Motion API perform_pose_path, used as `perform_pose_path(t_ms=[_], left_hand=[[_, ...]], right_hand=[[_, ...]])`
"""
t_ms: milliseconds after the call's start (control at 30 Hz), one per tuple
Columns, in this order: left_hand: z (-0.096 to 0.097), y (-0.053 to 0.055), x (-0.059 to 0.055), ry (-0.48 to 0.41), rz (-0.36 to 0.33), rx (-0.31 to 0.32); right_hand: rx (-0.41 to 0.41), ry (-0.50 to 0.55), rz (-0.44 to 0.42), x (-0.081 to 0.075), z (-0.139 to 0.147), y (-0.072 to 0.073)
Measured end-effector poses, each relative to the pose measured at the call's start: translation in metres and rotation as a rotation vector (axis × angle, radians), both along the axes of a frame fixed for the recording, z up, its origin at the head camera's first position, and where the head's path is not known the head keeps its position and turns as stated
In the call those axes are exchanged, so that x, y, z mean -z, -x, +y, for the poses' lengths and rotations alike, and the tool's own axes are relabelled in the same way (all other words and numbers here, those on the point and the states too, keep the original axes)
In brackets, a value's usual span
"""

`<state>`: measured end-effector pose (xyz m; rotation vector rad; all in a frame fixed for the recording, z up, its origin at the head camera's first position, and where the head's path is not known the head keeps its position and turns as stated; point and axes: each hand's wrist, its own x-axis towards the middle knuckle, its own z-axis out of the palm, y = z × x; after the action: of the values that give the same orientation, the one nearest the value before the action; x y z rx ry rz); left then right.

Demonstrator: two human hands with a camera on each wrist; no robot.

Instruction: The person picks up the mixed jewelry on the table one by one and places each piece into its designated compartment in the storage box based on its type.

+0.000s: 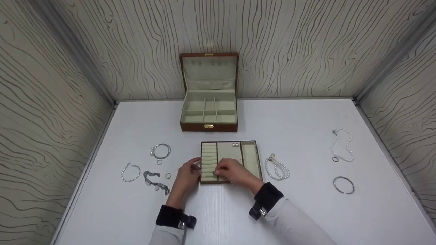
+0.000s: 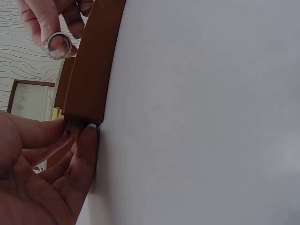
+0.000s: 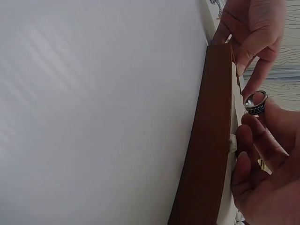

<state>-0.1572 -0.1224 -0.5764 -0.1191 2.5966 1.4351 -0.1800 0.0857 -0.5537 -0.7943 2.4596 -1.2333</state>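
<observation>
Head view: right hand (image 1: 235,171) pinches a silver-toned ring (image 3: 255,110) between thumb and finger, over the cream ring rolls (image 1: 208,160) in the left section of a brown jewelry tray (image 1: 250,160). Left hand (image 1: 188,174) pinches the tray's near left corner. Behind it stands an open jewelry box (image 1: 194,127); two pearl studs (image 1: 235,145) sit in the tray's middle section.
</observation>
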Motion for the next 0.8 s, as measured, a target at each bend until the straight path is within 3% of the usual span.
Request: perform_pose_path(t_ms=[333,800], left_hand=[[0.000,0.000,-0.001,-0.027,0.003,0.001],[-0.003,0.001,0.001,-0.047,0.007,0.026]], right_hand=[[0.014,-0.102,0.029,0.001,-0.015,-0.004],[0.034,-0.217,-0.003,-0.002,-0.023,0.003]])
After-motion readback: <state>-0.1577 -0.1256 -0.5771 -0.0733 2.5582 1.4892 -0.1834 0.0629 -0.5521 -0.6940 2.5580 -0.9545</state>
